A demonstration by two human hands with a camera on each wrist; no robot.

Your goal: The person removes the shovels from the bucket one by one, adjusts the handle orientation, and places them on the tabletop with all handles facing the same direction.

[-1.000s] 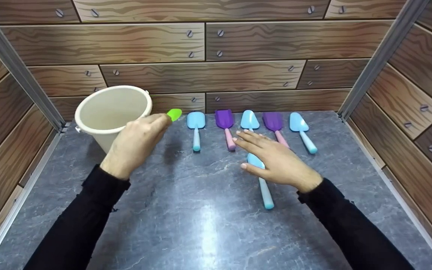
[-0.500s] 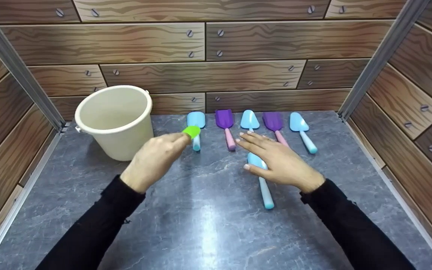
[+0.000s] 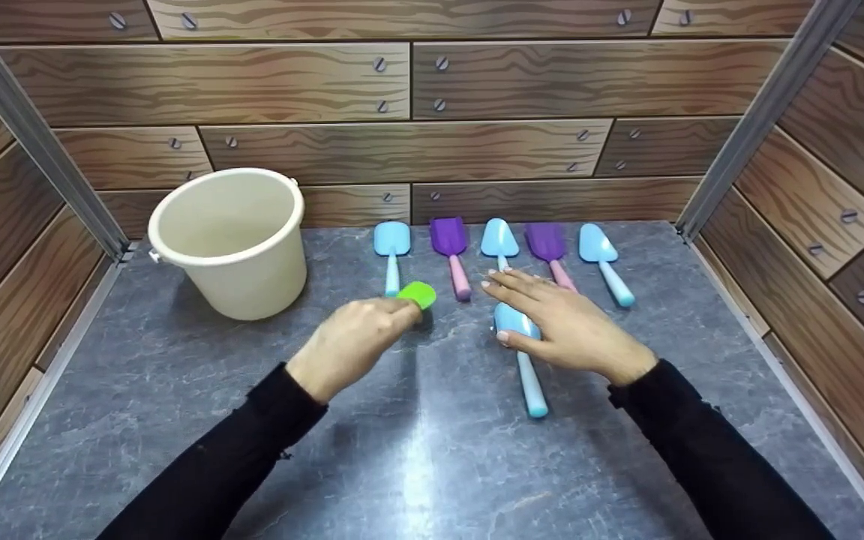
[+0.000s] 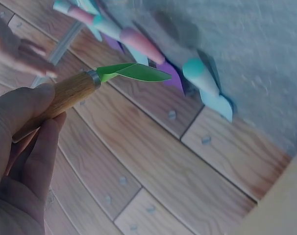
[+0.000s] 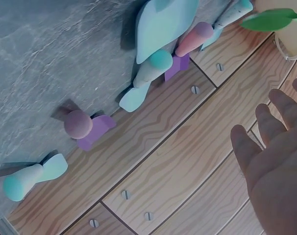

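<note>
My left hand [image 3: 353, 341] grips a small trowel by its wooden handle [image 4: 67, 97]; the bright green blade [image 3: 418, 294] points right, over the table. Fingers straight and spread, my right hand [image 3: 563, 319] hovers palm down above a light blue toy shovel [image 3: 532, 386], hiding part of its blade. Behind the hands a row of toy shovels lies along the back wall: a light blue square one [image 3: 392, 238], a purple one with pink handle [image 3: 448, 236], a light blue one [image 3: 499, 238], another purple one [image 3: 546, 241] and a pointed light blue one [image 3: 598, 244].
A cream bucket [image 3: 267, 281] stands at the back left, left of the row. Wood-patterned walls [image 3: 514, 79] with metal corner posts enclose the grey marbled table [image 3: 312, 465] at the back and sides.
My left hand has carried the green trowel from beside the bucket to the right and toward me, now near the middle. The right hand has shifted only slightly right.
</note>
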